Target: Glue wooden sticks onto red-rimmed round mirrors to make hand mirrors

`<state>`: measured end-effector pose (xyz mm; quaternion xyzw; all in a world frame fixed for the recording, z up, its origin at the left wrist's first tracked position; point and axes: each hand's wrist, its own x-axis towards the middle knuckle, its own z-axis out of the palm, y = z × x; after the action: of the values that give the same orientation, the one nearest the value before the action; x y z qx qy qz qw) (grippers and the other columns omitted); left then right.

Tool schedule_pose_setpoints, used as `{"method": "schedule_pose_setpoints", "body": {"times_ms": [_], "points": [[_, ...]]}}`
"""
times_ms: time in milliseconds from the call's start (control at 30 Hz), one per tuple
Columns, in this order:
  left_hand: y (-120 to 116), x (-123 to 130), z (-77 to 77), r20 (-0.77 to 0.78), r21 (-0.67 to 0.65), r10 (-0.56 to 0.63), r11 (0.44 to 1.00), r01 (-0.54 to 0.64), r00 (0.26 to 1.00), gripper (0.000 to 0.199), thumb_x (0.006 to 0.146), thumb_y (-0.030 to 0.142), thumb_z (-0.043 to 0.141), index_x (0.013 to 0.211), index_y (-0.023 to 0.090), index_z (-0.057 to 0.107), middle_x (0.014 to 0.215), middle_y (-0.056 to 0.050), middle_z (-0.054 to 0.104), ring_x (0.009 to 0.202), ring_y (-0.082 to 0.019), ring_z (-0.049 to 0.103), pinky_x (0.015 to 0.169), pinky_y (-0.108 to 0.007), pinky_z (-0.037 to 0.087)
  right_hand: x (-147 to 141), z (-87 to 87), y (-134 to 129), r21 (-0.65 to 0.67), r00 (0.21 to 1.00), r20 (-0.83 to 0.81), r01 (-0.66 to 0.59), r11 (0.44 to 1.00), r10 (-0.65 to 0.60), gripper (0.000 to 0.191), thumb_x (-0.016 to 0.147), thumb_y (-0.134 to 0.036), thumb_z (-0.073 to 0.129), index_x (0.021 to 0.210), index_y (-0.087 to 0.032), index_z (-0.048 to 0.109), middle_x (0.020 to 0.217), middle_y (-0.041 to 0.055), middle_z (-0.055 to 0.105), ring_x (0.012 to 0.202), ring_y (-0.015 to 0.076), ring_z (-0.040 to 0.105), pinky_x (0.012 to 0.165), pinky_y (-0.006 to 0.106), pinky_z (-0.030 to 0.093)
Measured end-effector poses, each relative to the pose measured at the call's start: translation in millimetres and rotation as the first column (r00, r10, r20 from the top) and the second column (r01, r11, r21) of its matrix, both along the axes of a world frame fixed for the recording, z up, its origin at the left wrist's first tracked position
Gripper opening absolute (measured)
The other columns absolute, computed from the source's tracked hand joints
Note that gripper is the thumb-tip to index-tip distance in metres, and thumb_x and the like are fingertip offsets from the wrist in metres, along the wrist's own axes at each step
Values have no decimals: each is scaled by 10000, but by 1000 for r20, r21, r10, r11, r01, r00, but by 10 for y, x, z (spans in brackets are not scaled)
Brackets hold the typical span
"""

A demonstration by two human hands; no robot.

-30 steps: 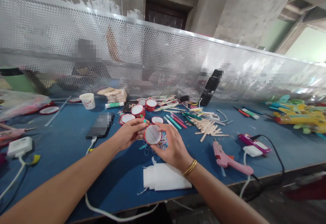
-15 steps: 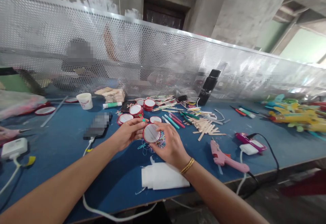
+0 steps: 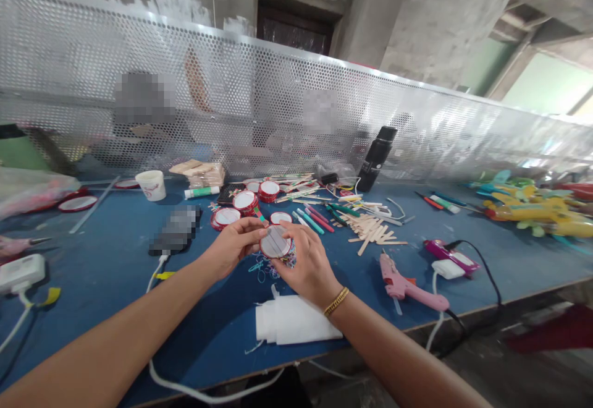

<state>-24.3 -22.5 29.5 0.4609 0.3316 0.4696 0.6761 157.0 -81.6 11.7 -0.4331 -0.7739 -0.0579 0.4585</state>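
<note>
My right hand (image 3: 309,266) grips a small round disc (image 3: 275,244) with a white-grey face and a red rim, fingers along its edge. My left hand (image 3: 235,246) is closed at the disc's left side, pinching a short stick (image 3: 260,213) coloured red and green that pokes up above the fingertips. Its lower end is hidden by the fingers and disc. Beneath the hands lie loose coloured rubber bands (image 3: 263,269). Just beyond, similar red-rimmed discs (image 3: 244,200) are stacked, and several coloured pens (image 3: 311,219) lie to their right.
Wooden sticks (image 3: 373,232) are heaped on the right, before a black bottle (image 3: 377,159). A pink glue gun (image 3: 407,287) lies nearer, its cord running off the edge. White folded cloth (image 3: 296,321) sits in front; a phone (image 3: 175,230) and paper cup (image 3: 151,185) are left.
My left hand has moved right against the disc, bringing the coloured stick to its upper left edge. My right hand keeps its hold on the disc. The view has shifted slightly.
</note>
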Motion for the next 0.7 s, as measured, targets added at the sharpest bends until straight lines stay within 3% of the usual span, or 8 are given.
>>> {"method": "schedule_pose_setpoints", "body": {"times_ms": [167, 367, 700], "points": [[-30, -6, 32, 23, -75, -40, 996, 41, 999, 268, 721, 167, 777, 971, 150, 682, 867, -44, 722, 695, -122, 690, 624, -219, 580, 4, 1, 4, -6, 1000, 3, 11, 1000, -11, 509, 786, -249, 696, 1248, -197, 488, 1200, 131, 629, 1172, 278, 556, 1024, 478, 434], [-82, 0, 79, 53, -133, -95, 986, 101, 994, 261, 849, 321, 645, 1068, 180, 663, 992, -74, 722, 781, -176, 709, 670, -279, 593, 16, 7, 8, -3, 1000, -17, 21, 1000, -21, 542, 763, -245, 714, 1252, -200, 485, 1161, 110, 638, 1144, 268, 565, 1017, 460, 432], [-92, 13, 76, 58, -125, -108, 986, 114, 992, 287, 867, 324, 608, 1095, 158, 665, 1049, -103, 718, 817, -186, 705, 692, -281, 583, 15, -5, 21, -6, 997, -26, 68, 998, -69, 536, 749, -324, 757, 1210, -204, 511, 1156, 108, 648, 1084, 275, 591, 963, 459, 458]]}}
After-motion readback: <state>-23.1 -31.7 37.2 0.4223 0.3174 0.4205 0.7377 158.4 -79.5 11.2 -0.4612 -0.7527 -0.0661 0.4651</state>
